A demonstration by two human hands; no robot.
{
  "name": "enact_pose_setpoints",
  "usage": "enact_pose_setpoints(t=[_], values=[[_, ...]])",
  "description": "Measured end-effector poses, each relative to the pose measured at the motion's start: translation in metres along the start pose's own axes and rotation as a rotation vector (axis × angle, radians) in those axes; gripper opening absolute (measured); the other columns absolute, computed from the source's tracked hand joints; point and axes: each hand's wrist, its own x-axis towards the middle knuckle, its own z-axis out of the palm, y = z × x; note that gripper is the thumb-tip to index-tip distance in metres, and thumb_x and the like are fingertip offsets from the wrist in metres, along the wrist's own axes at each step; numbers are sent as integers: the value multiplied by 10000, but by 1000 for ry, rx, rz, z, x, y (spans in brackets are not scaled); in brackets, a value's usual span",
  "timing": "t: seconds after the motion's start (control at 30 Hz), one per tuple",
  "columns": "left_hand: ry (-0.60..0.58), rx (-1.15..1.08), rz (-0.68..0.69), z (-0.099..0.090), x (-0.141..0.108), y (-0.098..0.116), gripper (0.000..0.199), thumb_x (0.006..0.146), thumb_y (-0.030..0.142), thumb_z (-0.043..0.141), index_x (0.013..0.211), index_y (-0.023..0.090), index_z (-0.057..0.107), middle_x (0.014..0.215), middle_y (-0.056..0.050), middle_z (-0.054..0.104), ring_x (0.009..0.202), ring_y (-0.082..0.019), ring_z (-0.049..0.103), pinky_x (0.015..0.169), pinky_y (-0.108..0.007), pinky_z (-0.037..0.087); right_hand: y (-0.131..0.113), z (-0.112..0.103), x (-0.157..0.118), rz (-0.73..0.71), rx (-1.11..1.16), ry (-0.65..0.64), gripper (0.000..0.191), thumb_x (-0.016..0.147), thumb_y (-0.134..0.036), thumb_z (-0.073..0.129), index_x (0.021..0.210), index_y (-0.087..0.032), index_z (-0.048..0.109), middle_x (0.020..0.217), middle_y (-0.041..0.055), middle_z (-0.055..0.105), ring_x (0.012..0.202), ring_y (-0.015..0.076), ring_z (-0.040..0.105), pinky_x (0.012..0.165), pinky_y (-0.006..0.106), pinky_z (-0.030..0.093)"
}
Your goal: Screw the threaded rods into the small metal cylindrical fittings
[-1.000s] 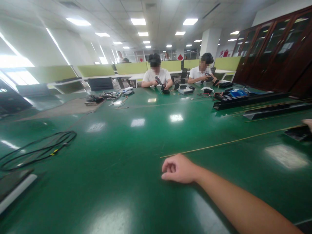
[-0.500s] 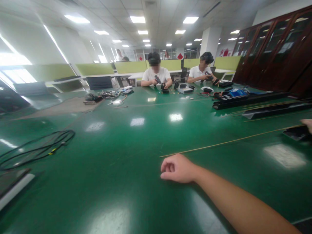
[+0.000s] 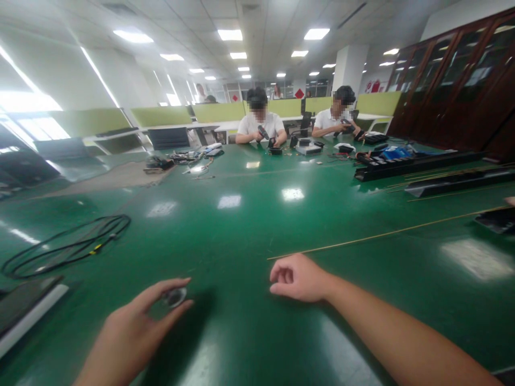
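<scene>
Between the thumb and fingers of my left hand point(image 3: 132, 321) is a small round, ring-like object point(image 3: 176, 297) with a dark middle and a greyish rim; its kind is blurred. This hand is held above the green table point(image 3: 225, 343), at the lower left. My right hand point(image 3: 300, 279) rests on the table near the middle, its fingers curled in a loose fist with nothing visible in them. Just beyond its knuckles lies a long thin yellowish rod point(image 3: 378, 235), running off to the right. Whether the knuckles touch the rod I cannot tell.
A coiled black cable point(image 3: 68, 241) lies at left, above a dark flat thing with a white edge point(image 3: 34, 321). Black channels point(image 3: 458, 182) and thin rods are at right. Part of another person's hand point(image 3: 510, 201) shows there. Two people point(image 3: 261, 126) work across the table.
My left hand has come into view from the lower left with the small round object in it. My right hand keeps its place and curled shape. The view has shifted slightly.
</scene>
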Motion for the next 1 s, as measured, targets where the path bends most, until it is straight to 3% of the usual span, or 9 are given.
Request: enact_pose_setpoints(t=[0.13, 0.23, 0.37, 0.53, 0.8, 1.0], values=[[-195, -188, 271, 50, 50, 55, 292, 808, 388, 692, 1093, 324, 681, 1063, 18, 725, 955, -215, 684, 871, -331, 530, 2, -1, 1, -14, 80, 114, 116, 766, -192, 697, 871, -156, 662, 654, -29, 608, 537, 89, 518, 514, 189, 394], [-323, -336, 326, 84, 69, 91, 243, 812, 268, 681, 1053, 297, 682, 1051, 21, 722, 980, -196, 672, 892, -313, 507, 5, -4, 4, -7, 82, 270, 120, 751, -91, 627, 844, -166, 616, 655, -40, 579, 542, 85, 505, 521, 184, 392], [-387, -577, 264, 111, 69, 94, 273, 810, 211, 676, 1076, 254, 634, 1074, 1, 712, 1005, -183, 666, 917, -310, 502, 8, -5, 6, 28, 84, 385, 136, 760, -73, 595, 846, -178, 585, 651, -46, 560, 547, 91, 506, 525, 188, 392], [-402, -828, 73, 119, 65, 76, 351, 805, 215, 693, 1125, 217, 548, 1153, -45, 699, 1056, -192, 667, 951, -331, 512, 8, 1, 4, 62, 85, 310, 155, 750, -62, 593, 844, -184, 581, 637, -55, 545, 531, 88, 486, 503, 182, 369], [-422, -855, 117, 116, 60, 89, 371, 782, 245, 753, 1110, 211, 583, 1157, -72, 706, 1037, -216, 680, 934, -349, 518, -1, 0, -1, 96, 92, 240, 91, 754, -83, 623, 760, -167, 589, 604, -49, 526, 528, 88, 463, 495, 186, 345], [-479, -1023, 14, 122, 58, 88, 513, 736, 295, 798, 1160, 196, 528, 1091, -102, 735, 989, -244, 719, 936, -396, 553, -2, 0, -4, 88, 85, 214, 78, 785, -142, 662, 743, -169, 601, 601, -38, 554, 532, 91, 490, 505, 188, 365]])
